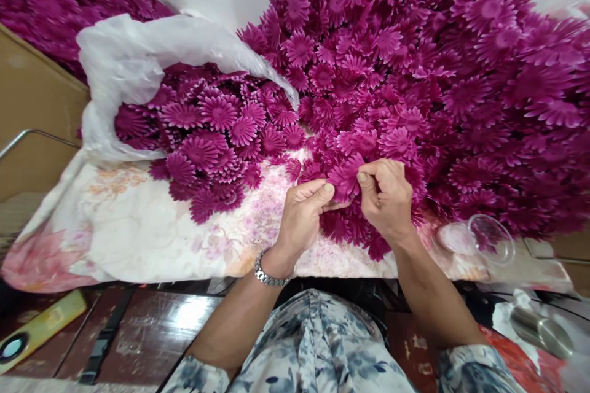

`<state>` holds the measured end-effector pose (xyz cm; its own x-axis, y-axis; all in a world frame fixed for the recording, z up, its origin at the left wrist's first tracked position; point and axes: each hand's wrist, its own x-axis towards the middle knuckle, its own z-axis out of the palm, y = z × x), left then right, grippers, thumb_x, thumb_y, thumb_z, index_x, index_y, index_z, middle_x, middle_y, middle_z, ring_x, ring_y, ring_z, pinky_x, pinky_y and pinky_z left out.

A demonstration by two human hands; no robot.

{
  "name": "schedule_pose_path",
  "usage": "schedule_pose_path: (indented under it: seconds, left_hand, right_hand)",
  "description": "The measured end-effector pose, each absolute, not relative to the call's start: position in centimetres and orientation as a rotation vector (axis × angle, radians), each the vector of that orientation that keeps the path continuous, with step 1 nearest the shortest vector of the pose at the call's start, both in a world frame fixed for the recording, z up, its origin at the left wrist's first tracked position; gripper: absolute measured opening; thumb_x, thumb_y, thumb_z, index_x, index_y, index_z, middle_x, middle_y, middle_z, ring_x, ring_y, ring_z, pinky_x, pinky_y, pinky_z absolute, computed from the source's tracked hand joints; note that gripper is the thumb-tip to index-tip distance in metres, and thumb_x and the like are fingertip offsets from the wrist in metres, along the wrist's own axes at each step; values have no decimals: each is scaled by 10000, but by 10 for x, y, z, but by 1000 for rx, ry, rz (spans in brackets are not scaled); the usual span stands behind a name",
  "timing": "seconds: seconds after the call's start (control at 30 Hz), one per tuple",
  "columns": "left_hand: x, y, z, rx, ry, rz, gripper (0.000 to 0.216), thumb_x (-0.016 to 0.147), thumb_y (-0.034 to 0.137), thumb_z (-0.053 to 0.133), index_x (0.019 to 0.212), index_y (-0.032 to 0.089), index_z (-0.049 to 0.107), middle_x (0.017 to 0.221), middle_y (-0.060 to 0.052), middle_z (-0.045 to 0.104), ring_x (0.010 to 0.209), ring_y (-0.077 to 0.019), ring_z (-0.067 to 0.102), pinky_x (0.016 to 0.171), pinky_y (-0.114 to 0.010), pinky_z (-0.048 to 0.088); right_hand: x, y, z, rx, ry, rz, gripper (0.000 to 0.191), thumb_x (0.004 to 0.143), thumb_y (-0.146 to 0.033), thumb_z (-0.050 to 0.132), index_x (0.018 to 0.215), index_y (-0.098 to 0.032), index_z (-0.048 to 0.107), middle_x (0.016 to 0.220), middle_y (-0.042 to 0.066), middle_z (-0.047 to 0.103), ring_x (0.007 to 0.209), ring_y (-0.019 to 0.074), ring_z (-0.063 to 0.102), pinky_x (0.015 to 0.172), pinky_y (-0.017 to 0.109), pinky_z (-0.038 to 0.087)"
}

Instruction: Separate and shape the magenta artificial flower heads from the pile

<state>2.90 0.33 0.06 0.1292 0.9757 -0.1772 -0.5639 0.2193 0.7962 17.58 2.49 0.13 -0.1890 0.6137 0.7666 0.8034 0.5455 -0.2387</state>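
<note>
Head view: magenta flower (346,177) between hands, left hand (302,212) and right hand (385,196) both pinching it.

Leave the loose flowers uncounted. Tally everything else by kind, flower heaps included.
Flower heaps: 3 (in the plastic bag, big pile, far left pile)
Plastic bags: 1
Clear cups: 1
Metal cylinders: 1
Wristwatches: 1
Printed cloths: 1
Total: 8
</note>
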Motion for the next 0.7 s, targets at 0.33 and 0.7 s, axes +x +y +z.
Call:
schedule_pose_path:
  seconds: [0.33,0.7]
  left_hand:
    - [29,5,0,632,842,1334,261,690,299,734,550,137,583,544,54,502,529,-59,520,725,-329,599]
    - [32,2,-6,689,790,1227,229,678,344,743,603,143,663,569,38,546,564,-78,541,701,-310,591]
  right_hand:
    - [190,30,3,-1339,-1992,-421,95,855,-296,570,858,-237,644,821,19,648,788,175,527,749,357,314]
    - [174,24,5,-1040,-2070,-72,110,853,-263,585,760,-204,589,691,-3,654,705,143,587,711,314,407]
